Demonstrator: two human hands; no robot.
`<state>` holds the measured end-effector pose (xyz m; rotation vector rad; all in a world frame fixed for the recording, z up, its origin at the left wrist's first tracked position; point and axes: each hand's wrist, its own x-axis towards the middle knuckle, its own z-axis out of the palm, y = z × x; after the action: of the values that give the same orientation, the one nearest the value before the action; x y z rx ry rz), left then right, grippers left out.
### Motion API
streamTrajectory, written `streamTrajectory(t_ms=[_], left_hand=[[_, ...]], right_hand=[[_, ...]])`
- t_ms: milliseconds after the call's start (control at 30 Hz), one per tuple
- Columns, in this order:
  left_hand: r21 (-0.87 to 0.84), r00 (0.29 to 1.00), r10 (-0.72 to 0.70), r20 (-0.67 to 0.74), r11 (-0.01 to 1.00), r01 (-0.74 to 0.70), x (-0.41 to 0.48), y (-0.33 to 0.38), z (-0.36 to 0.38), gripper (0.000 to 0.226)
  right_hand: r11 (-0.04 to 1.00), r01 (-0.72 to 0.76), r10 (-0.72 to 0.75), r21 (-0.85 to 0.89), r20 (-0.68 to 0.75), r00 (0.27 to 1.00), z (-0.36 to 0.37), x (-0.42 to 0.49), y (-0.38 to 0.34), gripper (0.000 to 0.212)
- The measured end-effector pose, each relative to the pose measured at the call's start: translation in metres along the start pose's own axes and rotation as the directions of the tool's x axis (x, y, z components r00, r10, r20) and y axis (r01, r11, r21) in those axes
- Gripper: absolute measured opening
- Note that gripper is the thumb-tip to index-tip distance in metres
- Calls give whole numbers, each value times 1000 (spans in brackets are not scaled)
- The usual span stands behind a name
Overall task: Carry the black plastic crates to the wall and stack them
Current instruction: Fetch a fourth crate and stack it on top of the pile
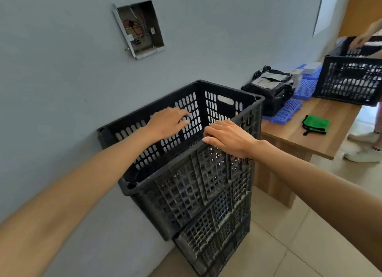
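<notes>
Beside stacked crates (pixel 192 173), table (pixel 299 132), wall (pixel 62 70)

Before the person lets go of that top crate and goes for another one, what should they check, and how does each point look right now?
1. Top crate sits on the lower crate: ok.
2. Stack against the wall: ok.
3. Top crate seated level: cannot tell.
4. Left hand free of the crate: cannot tell; it reaches inside.
5. Right hand off the rim: not ok, it rests there.
6. Another crate available: ok, on the wooden table.
</notes>
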<state>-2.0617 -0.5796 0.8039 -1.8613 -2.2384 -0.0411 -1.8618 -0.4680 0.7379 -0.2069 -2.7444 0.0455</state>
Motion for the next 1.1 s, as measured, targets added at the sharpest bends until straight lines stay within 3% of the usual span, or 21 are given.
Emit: streamTrajectory(t_ms=[233, 367, 467, 733, 900, 1100], left_hand=[[-145, 976, -175, 128, 970, 193, -50, 70, -25, 46], [-92, 923, -279, 266, 945, 313, -83, 93, -12, 57], [-60, 914, -360, 189, 924, 377, -91, 106, -2, 59], [63, 889, -444, -110, 890, 452, -83, 112, 25, 38], [27, 853, -496, -162, 862, 506, -62, 123, 24, 37], [142, 865, -448, -225, 864, 484, -59, 134, 36, 44]], right_hand=[[990, 106, -93, -94, 130, 987, -13, -2, 41, 35], [993, 95, -85, -71, 132, 988, -10, -1, 38, 41], [993, 107, -102, -45, 91, 991, -6, 1, 39, 37], [974, 224, -225, 45, 13, 974, 5, 10, 56, 25], [959, 257, -258, 121, -5, 966, -1, 18, 77, 28], [943, 307, -310, 132, 2, 951, 5, 22, 94, 46]])
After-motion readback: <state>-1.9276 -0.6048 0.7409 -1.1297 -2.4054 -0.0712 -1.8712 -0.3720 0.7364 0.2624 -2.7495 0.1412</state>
